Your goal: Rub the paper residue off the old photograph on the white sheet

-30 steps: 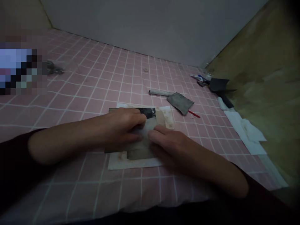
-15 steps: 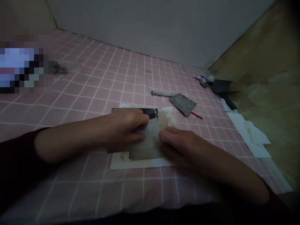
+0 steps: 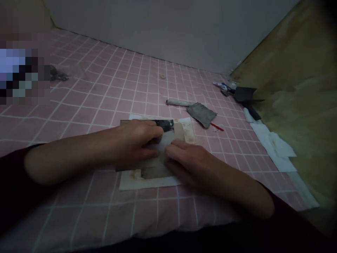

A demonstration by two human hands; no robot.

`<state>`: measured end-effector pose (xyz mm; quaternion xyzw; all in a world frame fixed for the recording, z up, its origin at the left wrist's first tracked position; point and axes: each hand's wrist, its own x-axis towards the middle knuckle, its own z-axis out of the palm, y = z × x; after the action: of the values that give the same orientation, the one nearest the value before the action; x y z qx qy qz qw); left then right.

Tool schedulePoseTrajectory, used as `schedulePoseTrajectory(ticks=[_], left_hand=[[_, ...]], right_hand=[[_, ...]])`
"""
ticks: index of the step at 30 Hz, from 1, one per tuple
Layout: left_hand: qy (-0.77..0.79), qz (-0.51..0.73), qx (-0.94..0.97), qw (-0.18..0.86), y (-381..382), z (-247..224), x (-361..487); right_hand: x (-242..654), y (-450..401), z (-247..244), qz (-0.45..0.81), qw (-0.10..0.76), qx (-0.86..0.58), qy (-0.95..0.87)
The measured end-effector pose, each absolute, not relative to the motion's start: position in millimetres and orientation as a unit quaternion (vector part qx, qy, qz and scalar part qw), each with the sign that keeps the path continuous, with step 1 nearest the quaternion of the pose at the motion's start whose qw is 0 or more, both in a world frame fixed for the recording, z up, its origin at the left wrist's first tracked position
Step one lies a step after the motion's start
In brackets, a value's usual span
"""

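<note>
A flat greyish rectangular piece (image 3: 168, 137) with a dark upper strip lies on stained white paper (image 3: 154, 183). My left hand (image 3: 143, 137) bears on the piece from the left, its fingers curled and thumb below, holding it down. My right hand (image 3: 184, 156) is closed over the right part of the piece, with its fingers bent and pressed together. Whatever lies under the right fingers is hidden, and that hand is slightly blurred. Beyond the hands rests a rough grey sheet (image 3: 202, 114), next to a pale tube (image 3: 177, 102) and a thin red stick (image 3: 217, 127).
A pink checked cloth (image 3: 105, 84) covers the table. A small pale ring (image 3: 162, 76) lies towards the back. At the right are a black bladed tool (image 3: 244, 94) and white paper pieces (image 3: 281, 146). A wall (image 3: 158, 31) borders the far side.
My right hand has moved left along the piece, closer to my left hand. The left hand stays in place on the piece. The whole view has shifted slightly.
</note>
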<state>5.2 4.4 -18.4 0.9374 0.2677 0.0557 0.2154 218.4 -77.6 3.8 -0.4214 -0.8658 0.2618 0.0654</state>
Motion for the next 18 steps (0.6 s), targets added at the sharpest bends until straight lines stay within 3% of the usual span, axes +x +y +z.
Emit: schedulePoseTrajectory(ticks=[4, 10, 15, 18], left_hand=[[0.269, 0.050, 0.937, 0.218, 4.3, -18.2, 5.6], [0.269, 0.056, 0.937, 0.218, 4.0, -17.7, 5.8], [0.259, 0.058, 0.939, 0.220, 4.5, -20.4, 3.7], [0.261, 0.055, 0.938, 0.219, 4.4, -18.9, 4.8]], right_hand=[[224.0, -77.1, 4.0, 0.259, 0.050, -0.441, -0.858], [217.6, -71.6, -2.8, 0.234, 0.134, -0.408, -0.872], [222.4, -72.8, 2.6, 0.236, 0.076, -0.442, -0.862], [219.0, -74.7, 2.0, 0.235, 0.096, -0.437, -0.863]])
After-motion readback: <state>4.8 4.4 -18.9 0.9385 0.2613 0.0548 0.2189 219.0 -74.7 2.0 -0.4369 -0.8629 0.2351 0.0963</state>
